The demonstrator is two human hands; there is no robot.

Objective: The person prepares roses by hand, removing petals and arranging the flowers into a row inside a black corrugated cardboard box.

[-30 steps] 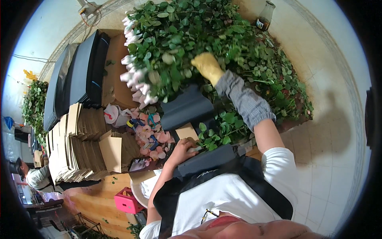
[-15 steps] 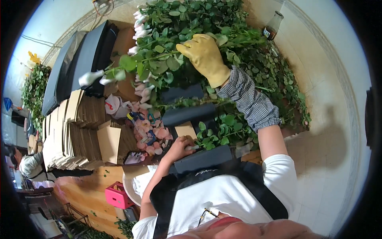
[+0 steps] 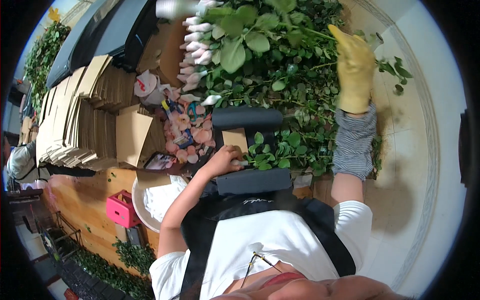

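Note:
My right hand (image 3: 356, 70), in a yellow rubber glove, is closed on a leafy rose stem (image 3: 315, 34) raised over the far right of the bench. The stem's white-sleeved bud (image 3: 175, 8) is blurred at the top left. My left hand (image 3: 226, 161) is bare and rests between two dark padded bars (image 3: 247, 118), near a cardboard piece (image 3: 234, 139). Its fingers close round the pale head of another rose, whose leaves (image 3: 280, 151) spread to the right. Beyond lies a heap of roses, with sleeved buds (image 3: 196, 49) on its left side.
Stacked cardboard sheets (image 3: 75, 135) stand at the left, beside scattered pink petals (image 3: 187, 137) and a phone (image 3: 160, 161). A white tub (image 3: 141, 200) and a pink stool (image 3: 121, 209) are on the floor. Another person (image 3: 22, 162) is at far left. A glass bottle (image 3: 377, 40) stands far right.
My right hand has moved right, drawing the rose stem with it, and its bud has shifted up and right. My left hand stays at the same rose. The whole view has shifted slightly.

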